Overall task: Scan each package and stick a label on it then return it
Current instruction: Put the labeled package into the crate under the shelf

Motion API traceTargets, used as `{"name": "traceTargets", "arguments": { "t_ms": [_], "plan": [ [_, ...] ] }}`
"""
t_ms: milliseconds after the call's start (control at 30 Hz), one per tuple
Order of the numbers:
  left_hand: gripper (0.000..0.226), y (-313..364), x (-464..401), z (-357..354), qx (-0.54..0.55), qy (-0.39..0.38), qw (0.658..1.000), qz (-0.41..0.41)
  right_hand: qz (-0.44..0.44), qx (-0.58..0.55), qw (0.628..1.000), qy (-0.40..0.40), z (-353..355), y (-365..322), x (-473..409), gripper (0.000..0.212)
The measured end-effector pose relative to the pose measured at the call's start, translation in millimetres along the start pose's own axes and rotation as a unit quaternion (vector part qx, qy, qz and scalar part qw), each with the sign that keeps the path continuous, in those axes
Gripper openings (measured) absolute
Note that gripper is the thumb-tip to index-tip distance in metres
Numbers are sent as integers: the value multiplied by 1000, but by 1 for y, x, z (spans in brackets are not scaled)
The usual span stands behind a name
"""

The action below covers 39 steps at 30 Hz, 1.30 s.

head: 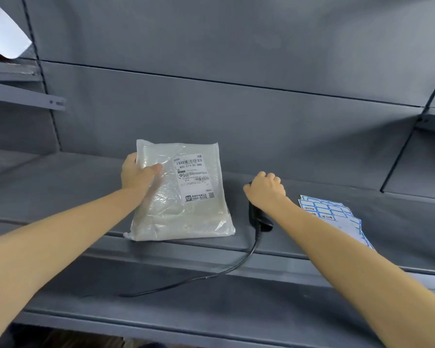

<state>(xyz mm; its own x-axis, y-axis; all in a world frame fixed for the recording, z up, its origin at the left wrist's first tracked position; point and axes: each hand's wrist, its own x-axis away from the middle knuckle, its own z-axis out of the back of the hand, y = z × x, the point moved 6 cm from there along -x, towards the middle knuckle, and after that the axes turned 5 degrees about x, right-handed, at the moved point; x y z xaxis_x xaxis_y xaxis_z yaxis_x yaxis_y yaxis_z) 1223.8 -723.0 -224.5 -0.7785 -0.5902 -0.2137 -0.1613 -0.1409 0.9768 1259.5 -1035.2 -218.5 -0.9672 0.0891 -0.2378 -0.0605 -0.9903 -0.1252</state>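
A clear plastic-wrapped package (183, 209) with a white shipping label (193, 175) lies on the grey shelf (60, 187). My left hand (137, 173) grips its upper left edge, thumb on top. To the right of the package, my right hand (265, 189) curls round the head of a black barcode scanner (258, 217) that rests on the shelf. The scanner's black cable (211, 275) trails down over the shelf's front edge. Blue-bordered label sheets (329, 212) lie to the right of the scanner, partly under my right forearm.
A lower grey shelf (211, 310) runs beneath the front edge. Grey back panels (236, 114) close off the rear. At the upper left, another shelf (23, 96) carries a white object (3, 33).
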Motion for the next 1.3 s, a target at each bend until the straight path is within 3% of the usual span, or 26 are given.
{"name": "traceTargets", "arguments": {
  "t_ms": [100, 200, 367, 533, 633, 800, 967, 1100, 1300],
  "plan": [
    [55, -13, 5, -7, -29, -13, 999, 14, -68, -37, 996, -38, -10, 8, -3, 60],
    [62, -21, 12, -19, -74, -35, 996, 26, -66, -6, 996, -66, -16, 12, -2, 66],
    [87, -23, 23, -45, -104, -123, 986, 28, -44, 12, 994, -104, -26, 21, 1, 47],
    [73, -24, 42, -61, -89, -234, 968, 29, -61, -129, 982, -122, -20, 36, 2, 27],
    [72, -25, 50, -67, -83, -262, 962, 13, -103, -282, 949, -102, -15, 46, 4, 22],
    [40, -14, 55, -79, -182, -242, 949, -90, -156, -498, 852, -42, -5, 48, 16, 23],
    [52, -22, 65, -87, -174, -284, 943, -25, -151, -601, 785, -22, 3, 43, 30, 20],
    [77, -28, 68, -85, -191, -343, 920, 14, -146, -645, 745, -84, 17, 39, 37, 18],
    [81, -28, 61, -89, -234, -316, 919, -19, -122, -630, 740, -202, 41, 31, 44, 22]
  ]
}}
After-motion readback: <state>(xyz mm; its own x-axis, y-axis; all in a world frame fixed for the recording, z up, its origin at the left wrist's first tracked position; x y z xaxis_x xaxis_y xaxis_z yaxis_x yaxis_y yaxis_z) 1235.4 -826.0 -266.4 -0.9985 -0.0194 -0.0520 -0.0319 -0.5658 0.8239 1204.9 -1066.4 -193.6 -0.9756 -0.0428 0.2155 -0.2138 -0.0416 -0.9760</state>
